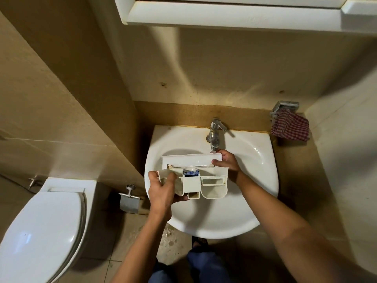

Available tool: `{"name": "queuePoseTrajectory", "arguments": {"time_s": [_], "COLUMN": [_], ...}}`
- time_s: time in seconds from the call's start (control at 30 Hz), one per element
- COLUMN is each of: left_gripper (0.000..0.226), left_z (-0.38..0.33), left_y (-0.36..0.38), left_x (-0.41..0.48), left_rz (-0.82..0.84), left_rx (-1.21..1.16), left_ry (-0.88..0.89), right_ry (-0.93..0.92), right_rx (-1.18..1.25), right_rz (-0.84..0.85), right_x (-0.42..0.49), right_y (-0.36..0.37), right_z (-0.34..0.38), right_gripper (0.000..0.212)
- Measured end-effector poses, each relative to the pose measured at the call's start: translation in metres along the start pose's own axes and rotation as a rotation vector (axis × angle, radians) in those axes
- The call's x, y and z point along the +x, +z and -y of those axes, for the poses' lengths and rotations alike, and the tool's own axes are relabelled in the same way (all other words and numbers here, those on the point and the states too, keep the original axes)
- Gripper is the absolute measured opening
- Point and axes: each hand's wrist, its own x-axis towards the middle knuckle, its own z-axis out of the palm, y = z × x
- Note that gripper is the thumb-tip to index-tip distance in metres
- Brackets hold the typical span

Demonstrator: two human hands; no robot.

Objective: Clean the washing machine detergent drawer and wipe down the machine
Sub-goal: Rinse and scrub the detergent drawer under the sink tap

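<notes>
A white plastic detergent drawer (202, 176) with a blue insert in its middle compartment hangs over the white sink basin (251, 160). My left hand (162, 190) grips its near left corner, thumb inside the left compartment. My right hand (226, 161) pinches the far right end of the drawer's front panel, just below the chrome tap (215, 133). No water is seen running from the tap.
A red checked cloth (290, 127) hangs on a chrome holder at the sink's right. A closed white toilet (40, 227) stands at the left, with a metal paper holder (129, 202) on the wall between. A white cabinet (234, 15) overhangs above.
</notes>
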Motion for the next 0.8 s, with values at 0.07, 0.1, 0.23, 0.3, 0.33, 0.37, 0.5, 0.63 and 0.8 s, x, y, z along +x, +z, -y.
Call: {"name": "queuePoseTrajectory", "arguments": {"time_s": [0.07, 0.1, 0.23, 0.3, 0.33, 0.37, 0.5, 0.63, 0.8], "left_gripper": [0.017, 0.019, 0.035, 0.054, 0.064, 0.070, 0.059, 0.053, 0.072], "left_z": [0.002, 0.004, 0.010, 0.012, 0.012, 0.011, 0.004, 0.010, 0.012], "left_y": [0.001, 0.003, 0.001, -0.009, -0.016, -0.021, -0.024, -0.020, -0.021], "left_x": [-0.001, -0.002, -0.010, -0.010, -0.008, -0.008, -0.015, -0.024, -0.020], "left_rz": [-0.011, -0.016, 0.024, 0.066, 0.098, 0.141, 0.315, 0.261, 0.265], "left_rx": [-0.017, -0.019, -0.030, 0.025, 0.095, 0.178, 0.478, 0.839, 1.088], "left_ry": [-0.009, -0.012, -0.047, -0.024, 0.008, 0.040, 0.030, 0.128, 0.395], "right_ry": [0.030, 0.050, 0.027, -0.005, -0.015, -0.003, 0.046, 0.064, 0.071], "right_rx": [0.004, -0.006, -0.107, -0.138, -0.157, -0.160, -0.114, -0.142, -0.107], "right_rz": [0.054, 0.056, -0.069, -0.086, -0.080, -0.068, -0.028, -0.003, 0.024], "right_x": [0.003, 0.003, 0.003, 0.005, 0.006, 0.009, 0.012, 0.017, 0.013], "right_y": [-0.002, -0.002, 0.001, 0.000, 0.000, -0.001, -0.001, 0.001, -0.001], "right_z": [0.001, 0.002, 0.005, 0.001, 0.001, 0.000, 0.005, 0.010, 0.017], "right_gripper": [0.042, 0.044, 0.023, 0.008, 0.009, 0.013, 0.014, 0.026, 0.010]}}
